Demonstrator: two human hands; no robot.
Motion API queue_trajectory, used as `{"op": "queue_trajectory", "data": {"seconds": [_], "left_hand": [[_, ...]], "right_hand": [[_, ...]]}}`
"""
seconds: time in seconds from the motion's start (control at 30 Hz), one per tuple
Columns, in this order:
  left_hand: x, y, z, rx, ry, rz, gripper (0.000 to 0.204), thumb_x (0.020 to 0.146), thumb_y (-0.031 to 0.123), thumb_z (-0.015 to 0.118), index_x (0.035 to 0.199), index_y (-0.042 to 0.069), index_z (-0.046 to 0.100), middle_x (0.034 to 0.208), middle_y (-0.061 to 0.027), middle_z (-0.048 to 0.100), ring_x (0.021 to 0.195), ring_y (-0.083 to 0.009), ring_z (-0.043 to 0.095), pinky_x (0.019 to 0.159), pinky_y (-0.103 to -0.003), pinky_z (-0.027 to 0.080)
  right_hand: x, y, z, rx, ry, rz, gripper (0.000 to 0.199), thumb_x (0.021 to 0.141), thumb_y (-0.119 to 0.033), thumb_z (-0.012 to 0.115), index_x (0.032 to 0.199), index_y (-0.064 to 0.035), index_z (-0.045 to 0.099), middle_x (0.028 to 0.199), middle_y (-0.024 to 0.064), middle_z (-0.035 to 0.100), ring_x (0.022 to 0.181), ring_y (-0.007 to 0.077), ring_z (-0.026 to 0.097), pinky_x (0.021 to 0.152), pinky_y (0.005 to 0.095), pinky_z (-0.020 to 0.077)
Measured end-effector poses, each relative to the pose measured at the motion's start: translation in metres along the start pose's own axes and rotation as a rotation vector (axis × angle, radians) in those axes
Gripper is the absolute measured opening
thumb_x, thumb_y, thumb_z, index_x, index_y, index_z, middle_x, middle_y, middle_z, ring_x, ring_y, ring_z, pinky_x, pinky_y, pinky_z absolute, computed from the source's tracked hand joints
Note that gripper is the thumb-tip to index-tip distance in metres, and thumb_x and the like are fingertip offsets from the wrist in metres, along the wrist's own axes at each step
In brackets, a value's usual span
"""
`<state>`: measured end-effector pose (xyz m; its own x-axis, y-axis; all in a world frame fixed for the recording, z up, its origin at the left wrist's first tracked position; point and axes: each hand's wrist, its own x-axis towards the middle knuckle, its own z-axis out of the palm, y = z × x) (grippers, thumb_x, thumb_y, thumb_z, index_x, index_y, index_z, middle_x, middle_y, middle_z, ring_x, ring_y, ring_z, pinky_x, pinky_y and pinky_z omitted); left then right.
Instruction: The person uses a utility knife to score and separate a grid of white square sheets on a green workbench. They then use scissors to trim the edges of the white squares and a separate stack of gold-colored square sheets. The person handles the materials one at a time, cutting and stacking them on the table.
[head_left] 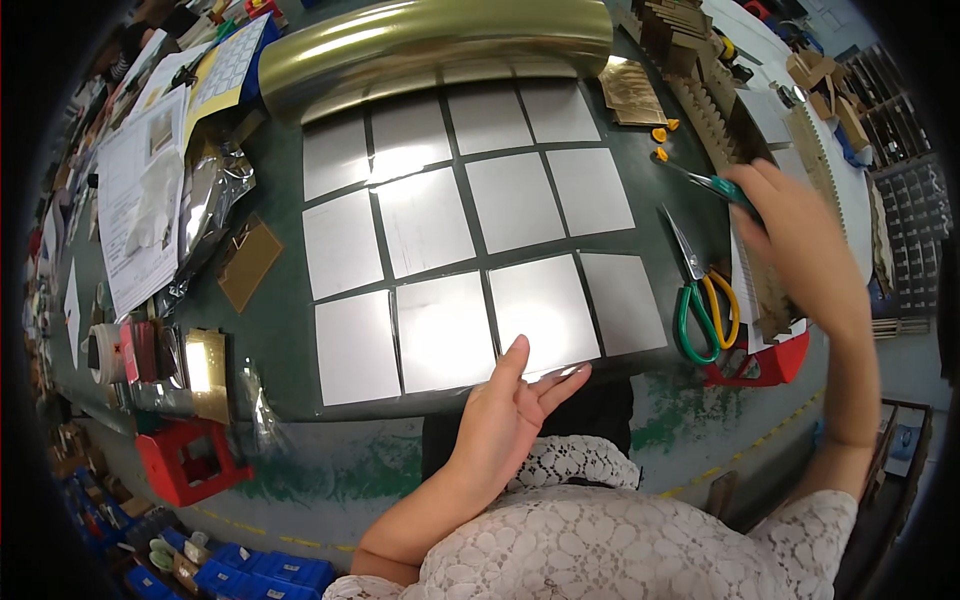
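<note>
Rows of square, silver-grey panels (430, 228) lie in a grid on the dark green table, with narrow gaps between them. At the front edge, my left hand (508, 415) has its thumb on or just over a front-row panel (543, 300). Its fingers are stretched out along the table edge, apart from the thumb. Over at the right, my right hand (790, 225) is closed around a green-handled tool (728, 187) with a slim metal tip pointing left. Its exact kind is unclear. Scissors (697, 290) with green and yellow handles lie below that hand.
A large gold film roll (430, 50) spans the back, over the far panels. Small orange pieces (661, 154) lie by a gold sheet (633, 92). Papers (140, 210) and a brown plate (250, 262) are at left. Red stools (188, 460) stand below the table.
</note>
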<state>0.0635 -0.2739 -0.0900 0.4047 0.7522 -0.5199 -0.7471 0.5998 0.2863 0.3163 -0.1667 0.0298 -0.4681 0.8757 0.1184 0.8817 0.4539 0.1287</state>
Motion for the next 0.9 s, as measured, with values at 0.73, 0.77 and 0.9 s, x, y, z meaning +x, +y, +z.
{"op": "queue_trajectory", "data": {"seconds": [0.73,0.77,0.9], "left_hand": [[-0.028,-0.020,-0.044,-0.160,-0.135,-0.142,0.040,0.101,0.023,0.040,0.132,-0.002,0.041,0.129,-0.0187,0.053,0.119,-0.0304,0.053,0.105,-0.042,0.043],[-0.033,-0.018,-0.047,-0.157,-0.113,-0.082,0.040,0.100,0.023,0.041,0.132,-0.002,0.041,0.128,-0.0187,0.054,0.120,-0.0302,0.053,0.105,-0.042,0.043],[-0.056,0.005,-0.076,-0.095,-0.057,0.149,0.036,0.099,0.023,0.046,0.126,0.000,0.047,0.126,-0.0180,0.057,0.119,-0.0286,0.054,0.104,-0.045,0.043]], "right_hand": [[-0.135,-0.147,0.091,1.797,0.430,1.117,0.026,0.083,-0.001,0.068,0.097,-0.0091,0.047,0.084,0.0020,0.053,0.062,0.0065,0.051,0.042,0.0199,0.0392],[-0.135,-0.148,0.088,1.744,0.415,1.084,0.026,0.083,-0.001,0.068,0.097,-0.0090,0.047,0.085,0.0024,0.053,0.062,0.0064,0.050,0.042,0.0198,0.0394],[-0.141,-0.139,0.067,1.525,0.400,0.992,0.028,0.081,0.003,0.068,0.096,-0.0074,0.047,0.089,0.0045,0.052,0.060,0.0061,0.050,0.043,0.0191,0.0405]]}}
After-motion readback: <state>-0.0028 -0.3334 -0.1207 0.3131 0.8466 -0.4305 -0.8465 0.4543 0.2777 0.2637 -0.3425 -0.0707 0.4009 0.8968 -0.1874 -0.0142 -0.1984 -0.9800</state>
